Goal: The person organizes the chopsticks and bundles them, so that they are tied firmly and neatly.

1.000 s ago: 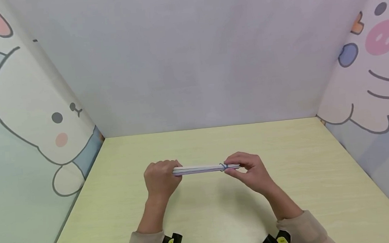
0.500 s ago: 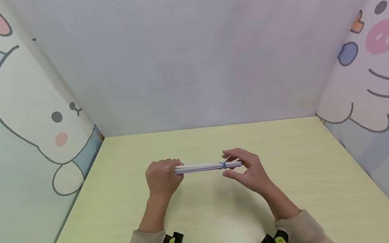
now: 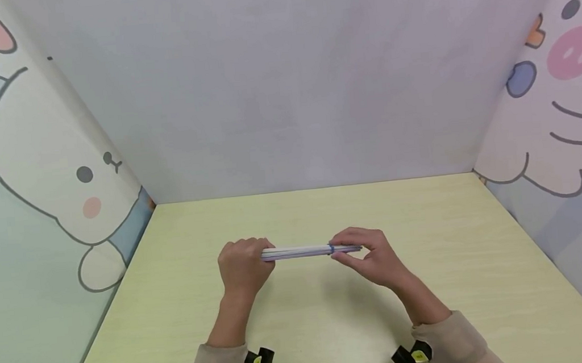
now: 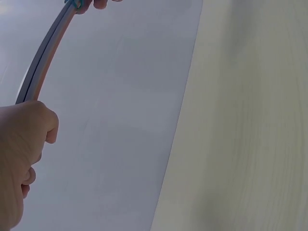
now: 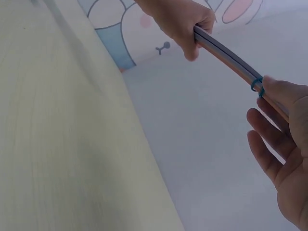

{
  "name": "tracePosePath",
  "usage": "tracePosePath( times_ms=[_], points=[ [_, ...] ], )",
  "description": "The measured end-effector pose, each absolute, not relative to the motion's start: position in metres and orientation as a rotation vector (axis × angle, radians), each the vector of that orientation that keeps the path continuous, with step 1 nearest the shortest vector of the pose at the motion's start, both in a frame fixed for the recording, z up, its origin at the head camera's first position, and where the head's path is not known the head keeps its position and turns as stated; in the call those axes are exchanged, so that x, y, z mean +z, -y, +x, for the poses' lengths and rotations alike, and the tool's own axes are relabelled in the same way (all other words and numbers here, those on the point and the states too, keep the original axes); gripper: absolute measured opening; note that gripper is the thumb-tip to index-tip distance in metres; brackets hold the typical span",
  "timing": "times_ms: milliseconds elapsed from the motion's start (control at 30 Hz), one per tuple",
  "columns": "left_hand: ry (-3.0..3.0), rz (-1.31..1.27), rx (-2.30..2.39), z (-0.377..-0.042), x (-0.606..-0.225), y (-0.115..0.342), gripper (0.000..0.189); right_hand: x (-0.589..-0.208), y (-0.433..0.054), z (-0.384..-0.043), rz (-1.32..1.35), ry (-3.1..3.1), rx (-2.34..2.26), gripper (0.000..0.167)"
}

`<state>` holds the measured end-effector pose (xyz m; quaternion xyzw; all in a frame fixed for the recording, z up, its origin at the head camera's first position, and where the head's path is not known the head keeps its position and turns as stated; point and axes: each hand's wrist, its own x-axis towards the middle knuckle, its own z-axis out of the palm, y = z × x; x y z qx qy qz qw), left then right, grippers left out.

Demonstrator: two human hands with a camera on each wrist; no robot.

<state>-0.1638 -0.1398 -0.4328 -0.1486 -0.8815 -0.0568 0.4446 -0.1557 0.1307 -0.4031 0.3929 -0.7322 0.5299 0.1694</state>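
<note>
A bundle of long, thin, pale sticks [image 3: 296, 253] is held level above the table. Their exact kind cannot be made out. My left hand [image 3: 245, 266] grips the bundle's left end in a fist, hiding that end. Toward the other end, a thin blue elastic band [image 3: 332, 249] circles the sticks. At this band my right hand [image 3: 371, 255] pinches the bundle between thumb and fingers. The stick tips stick out a little past the band, inside the right hand's curve. In the right wrist view, the band [image 5: 257, 85] sits right by my thumb, and the lower fingers are spread.
The pale wooden table [image 3: 302, 329] spreads below both hands. A plain grey-white wall [image 3: 284, 91] rises behind it. Side panels with cartoon animals flank the table, a left panel [image 3: 43, 224] and a right panel [image 3: 574, 125]. Black camera mounts sit on both wrists.
Half a second ago the right thumb and fingers were spread off the bundle; now they pinch it at the band again. The band sits slightly farther left. The left hand keeps its grip.
</note>
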Motion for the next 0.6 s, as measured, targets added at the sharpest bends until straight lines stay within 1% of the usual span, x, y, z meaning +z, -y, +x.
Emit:
tracePosePath(
  times_ms=[167, 333, 433, 600],
  points=[
    [2.203, -0.389, -0.122, -0.1638, -0.4352, 0.1373, 0.012, -0.4047, -0.1268, -0.1558, 1.167, 2.110, 1.469, 0.027],
    [2.205, -0.373, -0.129, -0.1641, -0.4345, 0.1383, 0.011, -0.4068, -0.1278, -0.1554, 1.079, 2.107, 1.437, 0.035],
    [2.203, -0.364, -0.138, -0.1651, -0.4335, 0.1393, 0.011, -0.4069, -0.1296, -0.1551, 1.040, 2.101, 1.454, 0.033],
    [2.178, -0.370, -0.153, -0.1658, -0.4320, 0.1376, 0.014, -0.4046, -0.1308, -0.1565, 1.056, 2.085, 1.464, 0.028]
  ],
)
